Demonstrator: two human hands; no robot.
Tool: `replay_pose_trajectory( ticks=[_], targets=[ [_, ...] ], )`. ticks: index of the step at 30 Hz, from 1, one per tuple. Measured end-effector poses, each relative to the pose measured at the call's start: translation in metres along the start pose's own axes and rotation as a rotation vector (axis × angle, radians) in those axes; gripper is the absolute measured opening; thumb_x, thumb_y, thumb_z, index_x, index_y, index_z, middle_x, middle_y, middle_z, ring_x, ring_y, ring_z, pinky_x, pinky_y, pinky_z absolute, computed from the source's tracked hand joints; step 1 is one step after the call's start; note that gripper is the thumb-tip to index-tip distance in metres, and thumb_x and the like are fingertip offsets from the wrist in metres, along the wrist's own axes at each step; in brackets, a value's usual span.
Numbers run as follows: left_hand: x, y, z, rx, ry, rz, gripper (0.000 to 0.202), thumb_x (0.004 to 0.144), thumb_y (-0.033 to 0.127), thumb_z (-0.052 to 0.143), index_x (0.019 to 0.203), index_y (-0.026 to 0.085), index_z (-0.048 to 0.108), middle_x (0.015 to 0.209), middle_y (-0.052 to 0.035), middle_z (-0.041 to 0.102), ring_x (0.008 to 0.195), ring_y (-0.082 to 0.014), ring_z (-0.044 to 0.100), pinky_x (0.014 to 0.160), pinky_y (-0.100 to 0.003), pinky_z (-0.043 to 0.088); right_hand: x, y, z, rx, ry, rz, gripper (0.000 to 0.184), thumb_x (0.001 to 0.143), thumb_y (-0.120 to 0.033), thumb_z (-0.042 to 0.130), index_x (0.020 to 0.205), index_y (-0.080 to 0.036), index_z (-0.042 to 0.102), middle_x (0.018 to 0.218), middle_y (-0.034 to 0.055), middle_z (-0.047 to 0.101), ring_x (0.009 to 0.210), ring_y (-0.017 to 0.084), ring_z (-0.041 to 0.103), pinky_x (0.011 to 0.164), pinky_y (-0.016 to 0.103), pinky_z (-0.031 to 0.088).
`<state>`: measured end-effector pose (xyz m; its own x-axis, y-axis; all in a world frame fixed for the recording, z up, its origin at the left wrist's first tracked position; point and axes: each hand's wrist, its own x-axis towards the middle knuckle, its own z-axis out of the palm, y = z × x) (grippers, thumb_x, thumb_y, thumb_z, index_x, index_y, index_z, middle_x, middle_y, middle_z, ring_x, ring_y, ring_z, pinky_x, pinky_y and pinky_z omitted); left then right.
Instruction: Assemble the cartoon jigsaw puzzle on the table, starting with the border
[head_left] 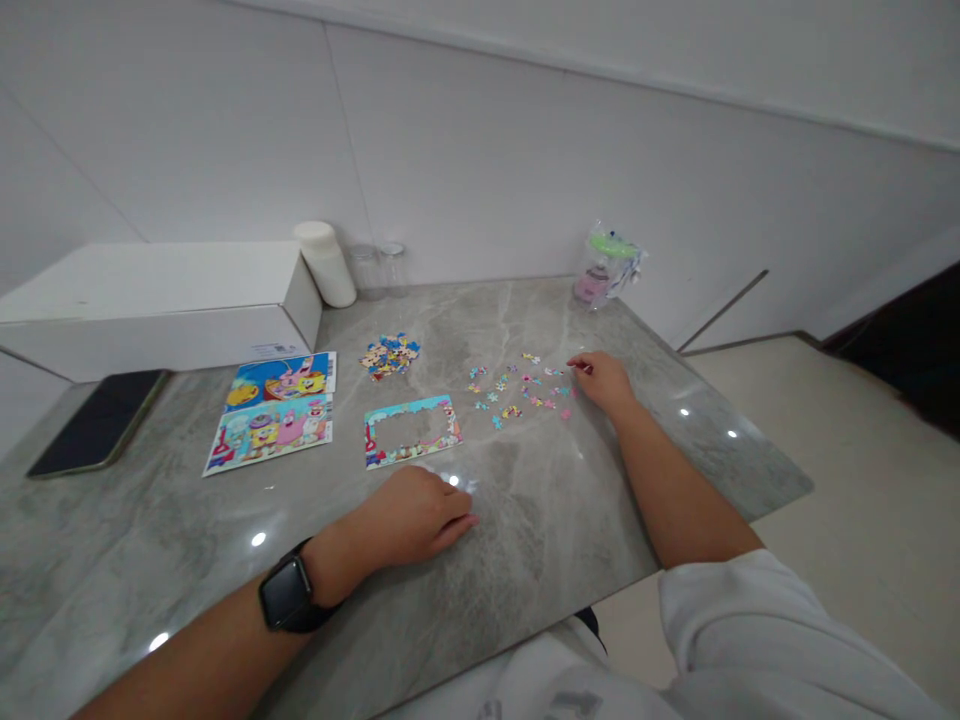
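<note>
My left hand (pixel 416 520), with a black watch on its wrist, rests palm down on the grey marble table (pixel 525 560), fingers loosely together, just below a small puzzle frame (pixel 412 430) whose border is filled and middle is bare. My right hand (pixel 604 380) reaches to the right end of several scattered puzzle pieces (pixel 517 388); its fingertips pinch at a small piece I cannot make out clearly. A heap of more pieces (pixel 389 356) lies behind the frame.
Two cartoon puzzle pictures (pixel 274 410) lie at the left, a dark phone (pixel 101 420) beyond them. A white box (pixel 157 305), a white cylinder (pixel 326 262), clear jars (pixel 379 266) and a bagged bottle (pixel 606 268) stand by the wall. The table edge is at right.
</note>
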<state>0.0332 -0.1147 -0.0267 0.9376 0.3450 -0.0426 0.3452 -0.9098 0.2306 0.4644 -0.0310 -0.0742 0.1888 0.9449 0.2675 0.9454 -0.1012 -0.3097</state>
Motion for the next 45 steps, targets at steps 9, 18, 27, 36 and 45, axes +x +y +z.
replay_pose_trajectory(
  ticks=[9,18,27,36,45],
  targets=[
    [0.001,-0.003,0.009,-0.084,-0.080,-0.014,0.032,0.105,0.040,0.054,0.084,0.022,0.071,0.078,-0.0039,0.075,0.068,-0.0206,0.068,0.064,-0.034,0.041,-0.004,-0.021,0.007,-0.012,-0.125,-0.081,0.025,0.093,-0.025,0.064,0.109,-0.021,0.082,0.103,0.0084,0.078,0.090,0.020,0.068,0.087,0.033,0.052],
    [0.000,-0.005,0.011,-0.125,-0.031,-0.024,0.031,0.103,0.040,0.058,0.081,0.022,0.070,0.074,-0.0033,0.074,0.066,-0.0201,0.068,0.062,-0.033,0.039,-0.019,-0.064,-0.003,0.165,-0.169,-0.367,0.026,0.096,-0.029,0.062,0.114,-0.024,0.081,0.105,0.0080,0.078,0.091,0.020,0.070,0.091,0.036,0.054],
    [0.001,-0.006,0.012,-0.136,-0.020,-0.037,0.029,0.102,0.039,0.060,0.081,0.022,0.069,0.074,-0.0029,0.074,0.065,-0.0189,0.067,0.061,-0.032,0.038,-0.035,-0.097,-0.001,0.065,-0.308,-0.577,0.023,0.096,-0.041,0.070,0.109,-0.026,0.082,0.107,0.0086,0.078,0.107,0.025,0.070,0.102,0.041,0.049],
    [0.000,-0.006,0.013,-0.130,-0.018,-0.048,0.028,0.101,0.040,0.061,0.081,0.023,0.070,0.073,-0.0024,0.073,0.063,-0.0187,0.065,0.059,-0.033,0.037,-0.032,-0.091,0.003,0.127,-0.320,-0.612,0.023,0.098,-0.025,0.063,0.107,-0.031,0.084,0.106,0.0052,0.078,0.102,0.021,0.070,0.098,0.038,0.049],
    [0.000,-0.008,0.015,-0.111,-0.019,-0.040,0.027,0.102,0.041,0.061,0.083,0.023,0.069,0.074,-0.0019,0.073,0.066,-0.0198,0.067,0.059,-0.033,0.036,-0.029,-0.082,0.000,0.043,-0.276,-0.504,0.019,0.094,-0.041,0.072,0.103,-0.026,0.080,0.112,0.0084,0.076,0.109,0.027,0.068,0.102,0.043,0.049]
  ],
)
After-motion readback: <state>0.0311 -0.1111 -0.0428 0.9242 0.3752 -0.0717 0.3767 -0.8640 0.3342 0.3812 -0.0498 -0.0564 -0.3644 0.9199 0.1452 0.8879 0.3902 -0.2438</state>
